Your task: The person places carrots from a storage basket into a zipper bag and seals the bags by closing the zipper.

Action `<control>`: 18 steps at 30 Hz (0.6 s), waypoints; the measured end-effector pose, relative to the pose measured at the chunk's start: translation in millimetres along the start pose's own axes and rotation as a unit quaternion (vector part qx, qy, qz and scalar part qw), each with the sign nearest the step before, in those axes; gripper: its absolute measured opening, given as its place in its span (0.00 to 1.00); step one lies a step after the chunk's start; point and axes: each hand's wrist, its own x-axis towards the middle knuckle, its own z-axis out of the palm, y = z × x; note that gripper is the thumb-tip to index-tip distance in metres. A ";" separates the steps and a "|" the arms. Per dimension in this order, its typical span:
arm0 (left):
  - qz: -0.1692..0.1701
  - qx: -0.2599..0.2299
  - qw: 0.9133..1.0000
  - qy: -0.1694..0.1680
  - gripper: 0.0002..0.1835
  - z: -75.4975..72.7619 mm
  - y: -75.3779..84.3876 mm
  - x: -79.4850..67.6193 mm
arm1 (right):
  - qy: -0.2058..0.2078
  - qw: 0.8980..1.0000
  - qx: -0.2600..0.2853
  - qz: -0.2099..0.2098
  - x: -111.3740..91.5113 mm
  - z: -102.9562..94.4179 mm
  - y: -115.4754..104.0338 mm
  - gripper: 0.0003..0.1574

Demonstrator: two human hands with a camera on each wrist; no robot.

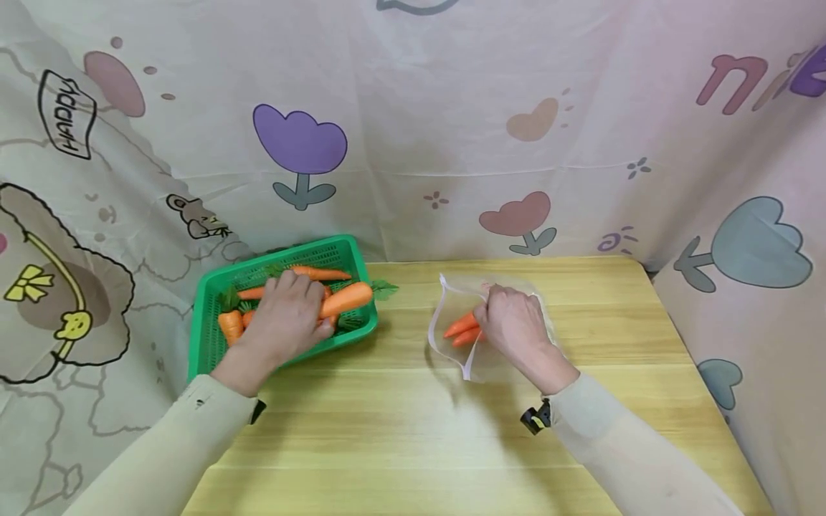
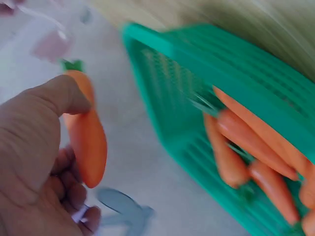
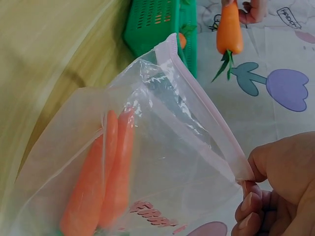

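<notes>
My left hand (image 1: pixel 288 313) grips an orange carrot (image 1: pixel 346 299) with a green leafy top above the green basket (image 1: pixel 371 315). In the left wrist view the thumb lies across this carrot (image 2: pixel 91 142). More carrots (image 2: pixel 251 142) lie in the basket. My right hand (image 1: pixel 516 324) pinches the rim of a clear zip bag (image 1: pixel 445 358); the right wrist view shows thumb and fingers on its pale pink edge (image 3: pixel 209 115). Two carrots (image 3: pixel 98 177) are inside the bag, whose mouth gapes toward the basket.
The wooden table (image 1: pixel 361 444) carries the basket on the left and the bag right of centre. A printed cloth (image 1: pixel 413 129) hangs behind the table and along both sides. Red lettering (image 3: pixel 152 212) marks the bag.
</notes>
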 end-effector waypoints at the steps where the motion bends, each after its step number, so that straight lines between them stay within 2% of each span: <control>1: 0.001 -0.002 1.000 0.005 0.19 -2.5 7.5 2.2 | -0.007 1.000 0.015 0.000 0.5 -0.5 -0.9 0.18; 4: 0.009 -0.003 1.000 0.014 0.17 -9.5 29.1 9.7 | -0.012 0.999 0.031 -0.001 1.3 -1.7 -2.9 0.21; 8: 0.023 -0.001 1.000 0.015 0.18 -14.1 59.4 20.7 | 0.015 1.000 -0.001 0.002 1.6 -2.4 -3.4 0.20; 14: 0.042 -0.011 0.999 -0.023 0.18 -9.8 105.9 37.7 | 0.025 1.000 -0.005 0.010 2.4 -4.5 -7.3 0.18; 18: 0.060 -0.010 0.997 -0.050 0.19 -4.2 129.3 48.7 | 0.019 1.000 0.004 0.011 3.1 -5.8 -13.8 0.18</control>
